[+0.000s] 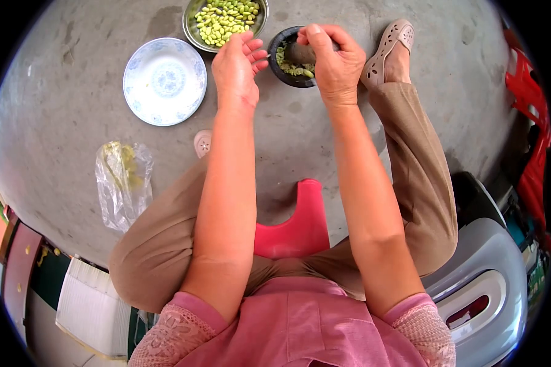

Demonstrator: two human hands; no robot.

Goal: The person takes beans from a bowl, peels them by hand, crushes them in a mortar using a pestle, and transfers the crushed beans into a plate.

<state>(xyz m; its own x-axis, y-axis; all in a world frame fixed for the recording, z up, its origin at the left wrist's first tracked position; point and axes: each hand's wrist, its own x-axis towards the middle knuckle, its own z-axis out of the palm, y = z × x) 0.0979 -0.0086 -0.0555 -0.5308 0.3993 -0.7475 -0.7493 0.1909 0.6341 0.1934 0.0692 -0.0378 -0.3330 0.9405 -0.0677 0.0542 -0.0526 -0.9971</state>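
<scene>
My right hand (338, 60) is wrapped round a thick, greyish-brown pestle (301, 54), whose lower end rests in a dark mortar (294, 82). Crushed green beans (291, 67) lie inside the mortar around the pestle. Just left of the mortar, my left hand (242, 66) is held with its fingers apart and slightly curled, palm turned partly up. Beyond that hand stands a metal bowl (188, 30) of shelled green beans (221, 21). A white plate (167, 78) with a pale blue pattern, bare on top, sits to the left.
A clear plastic bag (123, 183) with something yellowish-green inside lies on the concrete floor (73, 98). Between my legs is a red plastic stool (297, 229). A grey plastic stool (490, 287) stands at the right, with a red plastic item (529, 104) farther out.
</scene>
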